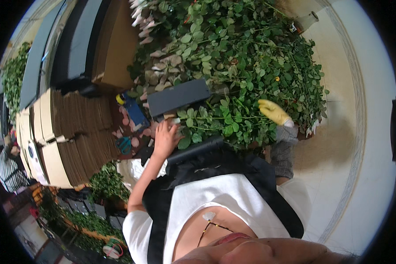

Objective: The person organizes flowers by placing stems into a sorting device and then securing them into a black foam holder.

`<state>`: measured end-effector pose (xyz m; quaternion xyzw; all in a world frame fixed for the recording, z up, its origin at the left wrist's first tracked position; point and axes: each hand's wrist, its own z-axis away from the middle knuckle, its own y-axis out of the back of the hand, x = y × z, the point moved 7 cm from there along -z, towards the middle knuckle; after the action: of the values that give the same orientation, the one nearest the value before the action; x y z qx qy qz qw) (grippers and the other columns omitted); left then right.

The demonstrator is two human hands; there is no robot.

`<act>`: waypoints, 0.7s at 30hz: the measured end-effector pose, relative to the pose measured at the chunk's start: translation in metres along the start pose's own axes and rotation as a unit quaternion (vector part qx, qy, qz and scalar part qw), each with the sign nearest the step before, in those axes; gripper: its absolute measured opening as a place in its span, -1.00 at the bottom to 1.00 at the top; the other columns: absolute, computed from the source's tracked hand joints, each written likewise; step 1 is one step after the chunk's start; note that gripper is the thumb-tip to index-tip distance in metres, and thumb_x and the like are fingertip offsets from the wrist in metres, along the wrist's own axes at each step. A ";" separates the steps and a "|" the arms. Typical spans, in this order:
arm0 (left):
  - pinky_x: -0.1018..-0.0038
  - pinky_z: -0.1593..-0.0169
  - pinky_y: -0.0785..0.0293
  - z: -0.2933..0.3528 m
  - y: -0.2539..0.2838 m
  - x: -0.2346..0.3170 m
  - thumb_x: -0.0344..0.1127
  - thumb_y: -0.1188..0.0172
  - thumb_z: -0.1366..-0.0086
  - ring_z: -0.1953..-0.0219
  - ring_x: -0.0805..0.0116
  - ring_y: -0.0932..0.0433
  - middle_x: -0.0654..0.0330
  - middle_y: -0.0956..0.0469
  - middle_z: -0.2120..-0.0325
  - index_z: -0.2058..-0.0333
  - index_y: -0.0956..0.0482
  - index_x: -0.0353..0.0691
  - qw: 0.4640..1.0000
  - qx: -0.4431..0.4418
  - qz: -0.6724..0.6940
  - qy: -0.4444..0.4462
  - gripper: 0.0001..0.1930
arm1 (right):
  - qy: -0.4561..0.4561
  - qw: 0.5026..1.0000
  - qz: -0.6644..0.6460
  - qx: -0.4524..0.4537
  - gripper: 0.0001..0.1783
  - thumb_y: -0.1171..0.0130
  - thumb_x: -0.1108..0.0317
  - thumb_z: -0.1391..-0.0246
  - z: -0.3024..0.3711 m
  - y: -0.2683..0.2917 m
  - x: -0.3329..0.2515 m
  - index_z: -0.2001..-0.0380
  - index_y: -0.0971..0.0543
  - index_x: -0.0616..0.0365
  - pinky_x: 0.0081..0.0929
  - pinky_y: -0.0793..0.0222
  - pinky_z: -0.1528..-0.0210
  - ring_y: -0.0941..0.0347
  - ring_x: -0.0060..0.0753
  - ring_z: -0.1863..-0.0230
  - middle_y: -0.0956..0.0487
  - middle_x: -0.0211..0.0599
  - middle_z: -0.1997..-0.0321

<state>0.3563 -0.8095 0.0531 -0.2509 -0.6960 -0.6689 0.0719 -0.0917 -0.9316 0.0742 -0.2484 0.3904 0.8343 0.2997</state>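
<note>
A leafy rose stem (233, 118) lies crosswise in front of me, its pale head end at the left. My left hand (165, 138), bare, has its fingers bent around that head end. In a yellow glove, my right hand (275, 113) curls its fingers at the stem's other end; its grip is partly hidden by leaves. Just beyond my left hand rests a dark grey rectangular block (179, 97). Teal scissors (124, 144) lie left of that hand, near a blue tool (136, 112) with a yellow part.
A big heap of leafy rose stems (233, 48) covers the work surface ahead, pale wrapped heads at its left. Stacked flat cardboard (83, 136) stands at the left, with dark boxes (79, 44) behind. A clear bottle (306, 22) stands far right. Another person (11, 171) is far left.
</note>
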 end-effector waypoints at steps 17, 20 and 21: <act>-0.02 -0.32 -0.13 -0.004 -0.001 0.002 -0.17 -0.51 0.04 -0.21 0.00 -0.34 0.11 -0.43 -0.14 0.02 -0.59 -0.02 0.998 -0.041 0.025 0.033 -0.46 | 0.471 0.760 0.234 0.383 -0.78 -0.21 0.39 -0.09 -0.268 -0.019 -0.292 0.17 -0.66 0.05 -0.22 -0.39 -0.08 -0.54 -0.20 0.13 -0.65 -0.30 0.19; -0.02 -0.30 -0.15 -0.001 0.001 0.001 -0.18 -0.50 0.04 -0.22 0.00 -0.34 0.10 -0.42 -0.16 0.01 -0.58 -0.02 0.998 -0.037 0.022 0.034 -0.45 | 0.541 0.725 0.302 0.301 -0.75 -0.18 0.45 -0.11 -0.182 -0.027 -0.333 0.13 -0.67 0.06 -0.27 -0.50 0.19 -0.56 -0.19 0.38 -0.64 -0.26 0.41; -0.01 -0.29 -0.15 -0.002 0.002 0.002 -0.19 -0.50 0.04 -0.22 0.00 -0.34 0.10 -0.41 -0.17 0.00 -0.58 -0.03 0.998 -0.036 0.024 0.034 -0.44 | 0.530 0.738 0.321 0.267 -0.73 -0.16 0.46 -0.12 -0.170 -0.021 -0.321 0.09 -0.66 0.07 -0.26 -0.50 0.26 -0.55 -0.17 0.45 -0.62 -0.26 0.47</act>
<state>0.3550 -0.8106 0.0555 -0.2471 -0.6627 -0.6994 0.1027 0.1773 -1.1549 0.1743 -0.4198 0.7497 0.4761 -0.1869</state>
